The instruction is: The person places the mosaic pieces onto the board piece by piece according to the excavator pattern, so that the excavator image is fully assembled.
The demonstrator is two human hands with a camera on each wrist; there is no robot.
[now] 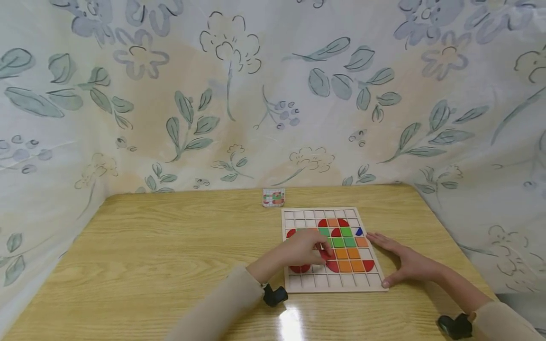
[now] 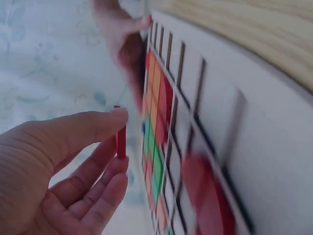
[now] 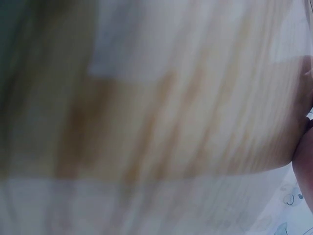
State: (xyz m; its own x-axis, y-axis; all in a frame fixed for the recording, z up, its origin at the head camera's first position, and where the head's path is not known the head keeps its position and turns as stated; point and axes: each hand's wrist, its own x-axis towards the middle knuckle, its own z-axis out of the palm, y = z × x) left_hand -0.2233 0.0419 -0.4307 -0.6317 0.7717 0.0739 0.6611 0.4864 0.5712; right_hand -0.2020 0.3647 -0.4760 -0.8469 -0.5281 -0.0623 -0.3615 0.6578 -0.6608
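A square wooden grid board lies on the table, with red, orange, green and blue flat tiles in its cells. My left hand is over the board's middle. In the left wrist view, the thumb and fingers of that hand pinch a thin red tile by its edges, held apart from the board. Along the board's right side my right hand lies with spread fingers, its thumb at the near right corner and fingertips by the right edge. A small blue tile sits near those fingertips. The left hand hides some cells.
A small picture card with a coloured grid pattern lies just behind the board. The wooden table extends far to the left. Floral fabric hangs behind and at both sides. The right wrist view is mostly blurred tabletop.
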